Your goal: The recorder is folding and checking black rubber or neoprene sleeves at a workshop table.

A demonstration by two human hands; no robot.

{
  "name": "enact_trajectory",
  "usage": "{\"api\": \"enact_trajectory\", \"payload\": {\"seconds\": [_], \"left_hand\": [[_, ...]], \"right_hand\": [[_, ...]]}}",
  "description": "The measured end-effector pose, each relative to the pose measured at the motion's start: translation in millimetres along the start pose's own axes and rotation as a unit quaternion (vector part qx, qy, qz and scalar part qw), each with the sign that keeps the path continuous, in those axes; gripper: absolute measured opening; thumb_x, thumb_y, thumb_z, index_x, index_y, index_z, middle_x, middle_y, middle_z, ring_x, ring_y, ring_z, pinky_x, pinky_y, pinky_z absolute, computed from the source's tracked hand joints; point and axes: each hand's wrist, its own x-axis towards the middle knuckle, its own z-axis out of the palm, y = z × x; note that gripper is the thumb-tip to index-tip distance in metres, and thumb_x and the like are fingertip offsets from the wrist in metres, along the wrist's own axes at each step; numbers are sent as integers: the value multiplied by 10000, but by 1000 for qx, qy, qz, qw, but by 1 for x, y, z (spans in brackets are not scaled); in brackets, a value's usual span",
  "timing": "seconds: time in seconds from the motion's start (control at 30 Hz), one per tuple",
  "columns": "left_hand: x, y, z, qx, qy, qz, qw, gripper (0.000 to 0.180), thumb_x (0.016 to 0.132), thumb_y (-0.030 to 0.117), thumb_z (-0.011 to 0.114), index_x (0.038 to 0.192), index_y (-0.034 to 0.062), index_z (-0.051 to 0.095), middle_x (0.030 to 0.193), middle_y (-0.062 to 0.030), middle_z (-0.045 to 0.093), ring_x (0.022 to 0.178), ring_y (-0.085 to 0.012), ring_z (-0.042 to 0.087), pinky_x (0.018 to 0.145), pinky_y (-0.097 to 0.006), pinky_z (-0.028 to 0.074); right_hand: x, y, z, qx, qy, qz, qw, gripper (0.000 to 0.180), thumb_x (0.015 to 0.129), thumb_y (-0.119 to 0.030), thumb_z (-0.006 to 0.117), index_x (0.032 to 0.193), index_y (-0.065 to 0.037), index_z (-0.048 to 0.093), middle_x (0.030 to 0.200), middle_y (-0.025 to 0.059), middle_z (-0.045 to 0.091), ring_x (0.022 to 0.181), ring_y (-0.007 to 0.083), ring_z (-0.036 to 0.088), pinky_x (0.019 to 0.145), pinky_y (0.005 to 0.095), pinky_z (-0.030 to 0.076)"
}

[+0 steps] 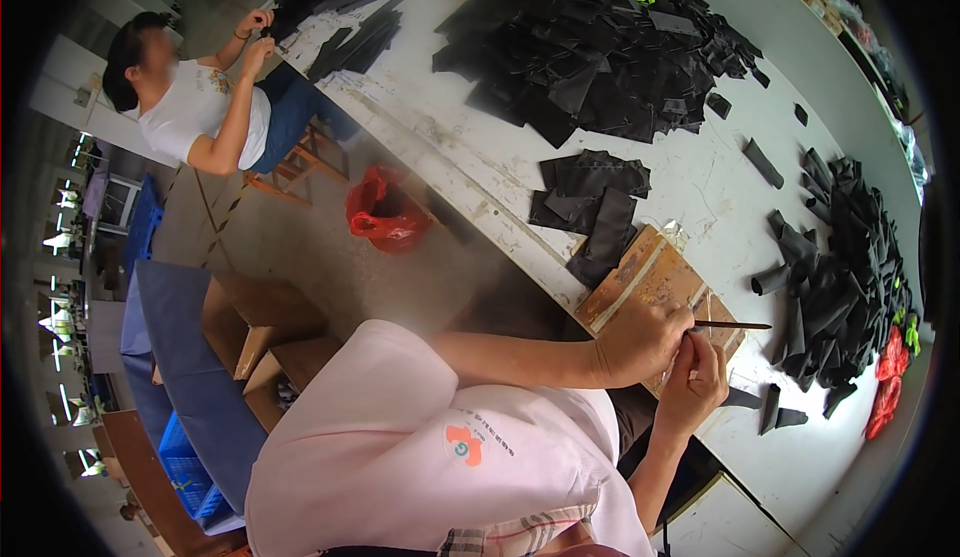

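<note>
our left hand: curled closed round a thin, straight dark-brown stick, right of centre frame | our right hand: fingers bent right beside it, we can't tell if they've got anything

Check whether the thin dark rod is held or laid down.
Held: the thin dark rod juts out where the left hand and right hand meet.

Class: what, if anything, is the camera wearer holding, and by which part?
A dark stick, by its left end, where the left hand and right hand meet; its right end is free. Which hand grips it is unclear.
</note>
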Motion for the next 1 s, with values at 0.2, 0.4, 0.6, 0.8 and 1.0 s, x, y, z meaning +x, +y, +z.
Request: {"api": "enact_trajectory", "payload": {"seconds": [0.2, 0.4, 0.6, 0.8, 1.0], "left_hand": [[9, 0, -7, -161, -37, -119, 979, 58, 694, -42, 555, 736, -13, 526, 656, -113, 570, 571, -218, 569, 502, -303, 429], [7, -4, -1, -133, -50, -91, 986, 46, 693, -52, 556, 721, -19, 541, 632, -117, 574, 564, -219, 570, 513, -299, 435], [8, -5, -3, -157, -68, -82, 982, 41, 691, -35, 571, 723, -14, 559, 632, -124, 577, 552, -216, 575, 496, -296, 433], [10, -5, -8, -123, -78, -95, 985, 33, 712, -35, 589, 731, -8, 593, 570, -82, 585, 504, -111, 566, 456, -234, 426], [12, -7, -8, -154, -128, -166, 966, 34, 730, -38, 598, 756, -23, 581, 634, -23, 588, 525, -34, 524, 457, -185, 421]], "right_hand": [[-7, 16, 8, 197, 0, 99, 975, 196, 769, -145, 657, 849, 23, 598, 683, 16, 527, 597, 89, 468, 519, 214, 385], [-9, 24, 9, 109, 15, 80, 991, 150, 771, -107, 648, 816, 28, 601, 663, 23, 520, 585, 85, 465, 511, 210, 379], [-7, 14, 5, 162, 7, 112, 980, 66, 762, -28, 616, 799, 23, 598, 651, 32, 513, 575, 83, 462, 509, 208, 372], [3, 8, 2, 32, -13, 29, 999, 32, 759, -12, 588, 764, -8, 557, 657, 97, 503, 546, 235, 506, 501, 295, 401], [3, 18, 2, 47, -3, 27, 999, 111, 827, -81, 546, 759, -2, 508, 685, 88, 514, 553, 226, 508, 496, 295, 404]]}}
